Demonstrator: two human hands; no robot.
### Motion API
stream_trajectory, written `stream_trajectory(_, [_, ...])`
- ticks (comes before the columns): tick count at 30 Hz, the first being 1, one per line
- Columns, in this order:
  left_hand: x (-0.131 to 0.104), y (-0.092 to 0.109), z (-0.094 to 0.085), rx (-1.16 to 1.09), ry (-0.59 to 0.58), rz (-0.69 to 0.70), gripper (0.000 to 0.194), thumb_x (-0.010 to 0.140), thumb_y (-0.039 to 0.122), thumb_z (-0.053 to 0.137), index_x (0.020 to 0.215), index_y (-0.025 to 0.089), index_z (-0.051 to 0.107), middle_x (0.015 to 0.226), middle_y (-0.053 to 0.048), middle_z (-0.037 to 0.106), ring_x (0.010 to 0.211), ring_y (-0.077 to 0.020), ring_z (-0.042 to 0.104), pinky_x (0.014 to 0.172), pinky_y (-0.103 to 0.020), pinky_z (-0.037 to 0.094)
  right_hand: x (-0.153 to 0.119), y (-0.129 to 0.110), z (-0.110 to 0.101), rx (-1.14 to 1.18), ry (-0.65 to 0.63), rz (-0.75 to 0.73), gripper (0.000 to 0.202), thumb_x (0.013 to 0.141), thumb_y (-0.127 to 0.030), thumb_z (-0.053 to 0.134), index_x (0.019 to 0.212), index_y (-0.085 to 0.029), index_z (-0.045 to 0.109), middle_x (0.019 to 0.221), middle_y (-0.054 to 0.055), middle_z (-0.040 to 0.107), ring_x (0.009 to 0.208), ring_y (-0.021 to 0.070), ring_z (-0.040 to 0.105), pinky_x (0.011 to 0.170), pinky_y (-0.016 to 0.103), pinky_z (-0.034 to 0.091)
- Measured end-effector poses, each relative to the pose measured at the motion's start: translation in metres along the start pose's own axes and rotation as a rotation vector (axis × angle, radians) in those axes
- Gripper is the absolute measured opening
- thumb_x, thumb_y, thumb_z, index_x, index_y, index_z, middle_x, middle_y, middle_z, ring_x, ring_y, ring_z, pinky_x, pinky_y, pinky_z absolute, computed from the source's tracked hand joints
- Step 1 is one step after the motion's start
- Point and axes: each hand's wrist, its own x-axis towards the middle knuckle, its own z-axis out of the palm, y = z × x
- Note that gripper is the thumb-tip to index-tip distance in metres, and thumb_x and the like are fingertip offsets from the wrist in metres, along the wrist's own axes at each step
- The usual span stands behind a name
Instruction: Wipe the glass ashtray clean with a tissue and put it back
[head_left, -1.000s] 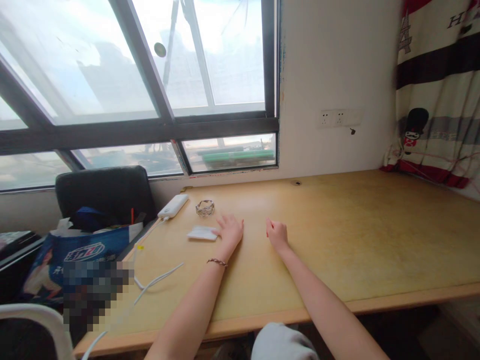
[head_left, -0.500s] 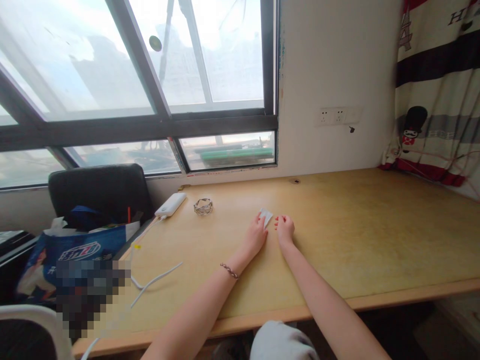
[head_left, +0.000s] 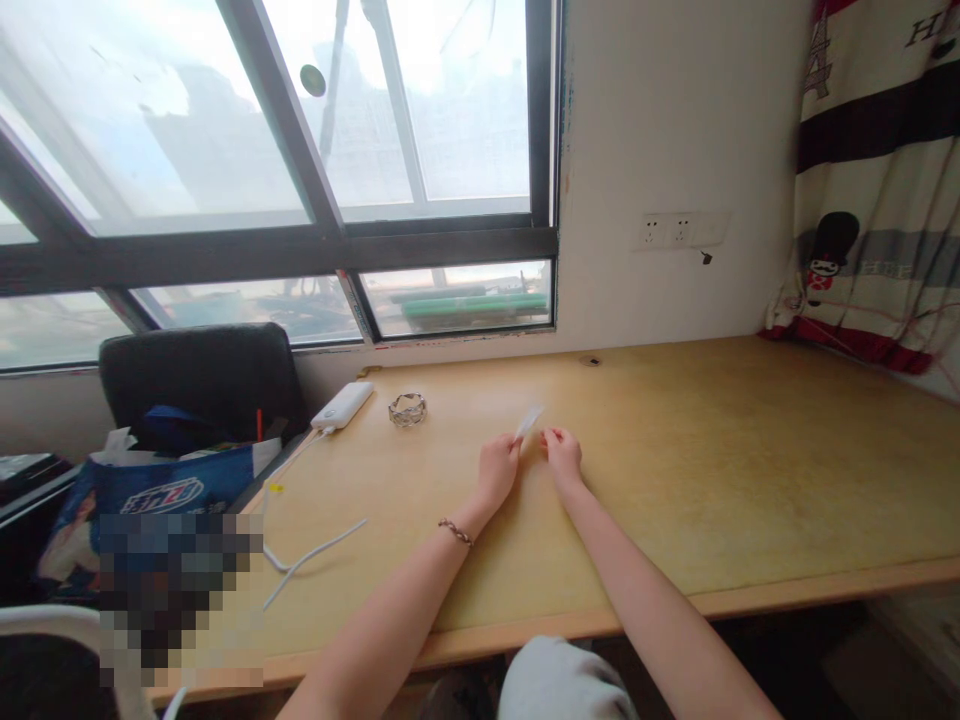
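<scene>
A: Where is the packet point(head_left: 529, 420)?
B: Around the middle of the table point(head_left: 720, 470), at the tips of the left hand point(head_left: 498, 472). It slants toward the far right.

A: And the grip there?
B: Thumb and fingers pinch the packet's near end; the far end sticks out free, a bit blurred.

A: The right hand point(head_left: 562, 458)?
B: Just beside it, on the right, fingers curled in. Whether they pinch anything, I cannot tell.

A: So how far along is it?
B: The packet is in hand, I'd say; that much is done. I see no sign of it being opened or unfolded, though the blur hides detail. The right hand doesn't clearly have hold of it yet.

A: Anything else nearby?
B: To the left, well apart from both hands, a metal ring point(head_left: 407, 410). Further left, a power bank point(head_left: 343, 405) with a cable point(head_left: 322, 550) on the near side. Neither hand touches those.
</scene>
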Motion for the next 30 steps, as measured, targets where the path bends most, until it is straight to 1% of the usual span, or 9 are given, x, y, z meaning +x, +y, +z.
stream_trajectory(4, [-0.002,0.008,-0.001,-0.334,0.025,0.094,0.030,0.083,0.032,0.040,0.086,0.018,0.065,0.090,-0.006,0.066,0.077,-0.0152,0.059,0.069,-0.022,0.042,-0.006,-0.003,0.006,0.087,-0.157,0.010,0.024,0.061,-0.036,0.060,0.073,-0.016,0.063,0.071,0.004,0.066,0.064,0.0161,0.062,0.057,0.025,0.049])
stream_trajectory(9, [-0.004,0.013,0.000,-0.428,0.029,0.107,0.030,0.082,0.032,0.041,0.087,0.018,0.066,0.092,-0.005,0.066,0.081,-0.0154,0.058,0.073,-0.023,0.041,-0.008,-0.005,0.003,0.192,-0.127,0.013,0.026,0.061,-0.036,0.060,0.073,-0.013,0.064,0.071,0.005,0.066,0.065,0.0158,0.061,0.060,0.027,0.051])
stream_trajectory(12, [-0.003,0.011,0.002,-0.459,0.035,0.027,0.034,0.080,0.037,0.042,0.077,0.014,0.067,0.076,-0.004,0.066,0.070,-0.0150,0.057,0.065,-0.022,0.041,-0.007,-0.006,0.002,0.242,-0.116,0.041,0.024,0.059,-0.034,0.061,0.070,-0.012,0.063,0.068,0.004,0.065,0.063,0.0150,0.060,0.061,0.026,0.051])
stream_trajectory(16, [0.000,0.004,0.007,-0.657,0.065,-0.189,0.040,0.074,0.043,0.048,0.060,0.010,0.064,0.053,-0.001,0.058,0.058,-0.0148,0.055,0.053,-0.021,0.039,-0.005,-0.006,0.003,0.285,-0.033,0.100,0.018,0.058,-0.030,0.058,0.065,-0.013,0.060,0.062,0.001,0.062,0.059,0.0133,0.058,0.057,0.023,0.048])
stream_trajectory(18, [0.003,0.000,0.010,-0.867,0.056,-0.289,0.037,0.071,0.044,0.051,0.064,0.010,0.065,0.057,-0.002,0.060,0.061,-0.0157,0.057,0.056,-0.022,0.042,-0.004,-0.006,0.003,0.270,0.005,0.129,0.016,0.058,-0.029,0.054,0.064,-0.015,0.057,0.059,0.000,0.061,0.056,0.0127,0.056,0.052,0.021,0.046])
stream_trajectory(20, [0.005,-0.004,0.012,-1.081,0.045,-0.359,0.034,0.069,0.042,0.054,0.074,0.011,0.065,0.070,-0.005,0.064,0.069,-0.0166,0.059,0.062,-0.025,0.045,-0.003,-0.006,0.002,0.279,0.025,0.152,0.014,0.059,-0.029,0.050,0.063,-0.016,0.053,0.056,-0.001,0.059,0.054,0.0124,0.055,0.048,0.021,0.044])
stream_trajectory(23, [0.008,-0.009,0.012,-1.287,0.061,-0.396,0.029,0.068,0.036,0.055,0.082,0.012,0.062,0.091,-0.008,0.064,0.081,-0.0180,0.059,0.070,-0.028,0.047,-0.002,-0.008,-0.001,0.349,0.073,0.186,0.011,0.059,-0.028,0.046,0.062,-0.017,0.048,0.056,-0.001,0.058,0.054,0.0124,0.055,0.047,0.021,0.044])
stream_trajectory(26, [0.011,-0.013,0.010,-1.364,0.065,-0.400,0.024,0.066,0.028,0.053,0.081,0.011,0.061,0.097,-0.010,0.062,0.088,-0.0192,0.058,0.075,-0.029,0.046,-0.002,-0.011,-0.003,0.423,0.079,0.214,0.014,0.060,-0.029,0.047,0.067,-0.017,0.050,0.061,0.000,0.061,0.056,0.0136,0.057,0.048,0.022,0.045])
stream_trajectory(30, [0.013,-0.013,0.006,-1.366,-0.026,-0.351,0.028,0.065,0.023,0.049,0.087,0.010,0.060,0.097,-0.012,0.062,0.086,-0.0200,0.059,0.073,-0.029,0.047,-0.004,-0.014,-0.001,0.503,-0.040,0.208,0.031,0.058,-0.034,0.059,0.083,-0.015,0.057,0.076,0.003,0.065,0.063,0.0157,0.060,0.053,0.024,0.047])
